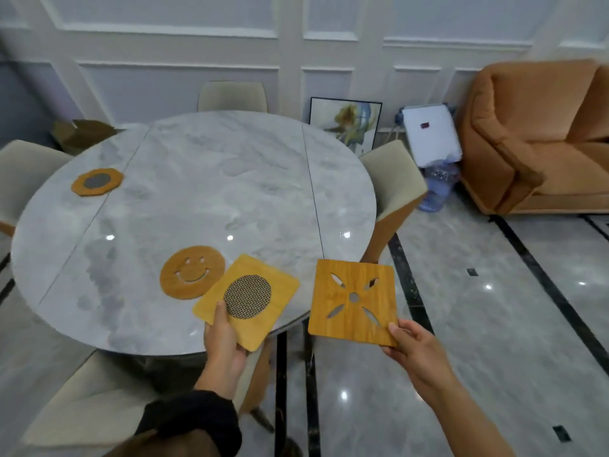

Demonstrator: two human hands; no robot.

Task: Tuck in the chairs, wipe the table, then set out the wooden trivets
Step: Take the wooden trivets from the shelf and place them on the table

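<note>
A square wooden trivet with a round mesh centre [247, 296] is held in the left hand [224, 341], thumb on top near its lower corner and fingers underneath. It hangs over the near edge of the round marble worktop [214, 179]; I cannot tell whether it touches the surface. The right hand [417, 351] pinches the lower right corner of a 2nd square trivet with 4 petal cut-outs [352, 328], held off the worktop's near right edge, above the floor.

2 more trivets lie flat on the worktop: a round smiley-face trivet [192, 267] just beside the mesh one, and a scalloped round trivet with a grey centre [97, 182] well apart at the far left.

4 beige chairs are drawn up to the worktop: far [232, 95], left [23, 173], right [392, 183], near [85, 400]. An orange sofa [540, 136] stands to the right, and a framed picture [346, 123] leans against the panelled wall.
</note>
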